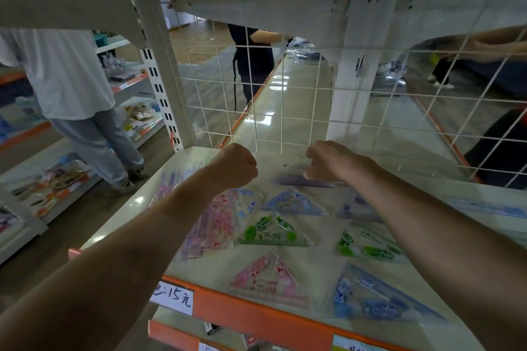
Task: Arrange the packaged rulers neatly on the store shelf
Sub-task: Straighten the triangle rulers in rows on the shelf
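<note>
Over the rearmost purple ruler pack [302, 180], the right hand [330, 161] curls, grasp unclear; the left hand [235, 165] is clenched.

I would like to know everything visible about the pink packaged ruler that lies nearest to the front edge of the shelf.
The pink packaged ruler is a triangular set square in a clear, glossy wrapper, printed with pink and red patterns. It lies flat on the pale shelf, long side along the orange front strip, tip pointing to the back. It lies apart from the green packaged ruler behind it. Nothing rests on it.
</note>
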A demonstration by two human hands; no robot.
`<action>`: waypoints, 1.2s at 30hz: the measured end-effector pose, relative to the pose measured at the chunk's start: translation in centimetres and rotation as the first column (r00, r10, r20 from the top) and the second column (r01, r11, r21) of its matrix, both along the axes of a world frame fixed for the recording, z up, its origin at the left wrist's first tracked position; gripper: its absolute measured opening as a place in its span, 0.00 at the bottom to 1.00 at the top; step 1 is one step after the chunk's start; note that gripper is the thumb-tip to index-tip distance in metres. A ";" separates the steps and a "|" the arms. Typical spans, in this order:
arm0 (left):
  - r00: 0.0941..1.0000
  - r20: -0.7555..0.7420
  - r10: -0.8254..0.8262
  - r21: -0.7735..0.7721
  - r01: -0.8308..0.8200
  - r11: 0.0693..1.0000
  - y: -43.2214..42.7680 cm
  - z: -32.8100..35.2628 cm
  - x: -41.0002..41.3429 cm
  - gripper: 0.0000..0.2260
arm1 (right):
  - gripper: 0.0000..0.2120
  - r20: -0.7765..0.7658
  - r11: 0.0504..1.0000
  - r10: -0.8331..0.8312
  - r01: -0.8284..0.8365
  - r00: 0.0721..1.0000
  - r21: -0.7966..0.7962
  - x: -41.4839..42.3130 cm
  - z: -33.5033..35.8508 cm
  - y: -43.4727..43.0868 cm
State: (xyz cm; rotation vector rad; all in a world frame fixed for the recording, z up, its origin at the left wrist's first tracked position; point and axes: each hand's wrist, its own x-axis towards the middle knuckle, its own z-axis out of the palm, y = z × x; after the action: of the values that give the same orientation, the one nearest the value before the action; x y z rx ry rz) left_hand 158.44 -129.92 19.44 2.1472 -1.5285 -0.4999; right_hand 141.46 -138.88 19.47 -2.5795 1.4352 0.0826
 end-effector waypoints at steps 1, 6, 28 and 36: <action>1.000 0.025 -0.006 0.006 0.006 1.000 -0.1 -0.2 0.0 0.07 | 0.19 -0.008 1.000 -0.001 0.001 1.000 -0.003 0.0 -0.1 -0.1; 0.981 0.192 -0.035 0.062 0.024 0.998 -0.2 -0.6 0.1 0.08 | 0.17 -0.093 0.999 0.009 -0.005 0.996 0.039 -0.1 -0.1 -0.3; 0.987 0.096 0.126 0.097 -0.135 0.986 8.8 2.2 7.7 0.14 | 0.22 0.160 0.945 0.222 -0.253 0.962 0.209 5.3 2.8 7.5; 0.978 0.084 0.190 0.185 -0.203 0.962 13.0 1.3 10.7 0.14 | 0.24 0.135 0.951 0.261 -0.279 0.956 0.136 11.0 1.2 13.7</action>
State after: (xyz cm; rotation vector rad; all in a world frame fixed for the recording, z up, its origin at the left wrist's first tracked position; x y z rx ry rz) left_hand 169.10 -116.95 20.78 2.4554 -1.3271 -0.5314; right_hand 152.41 -125.15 20.67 -2.5881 0.9876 0.0773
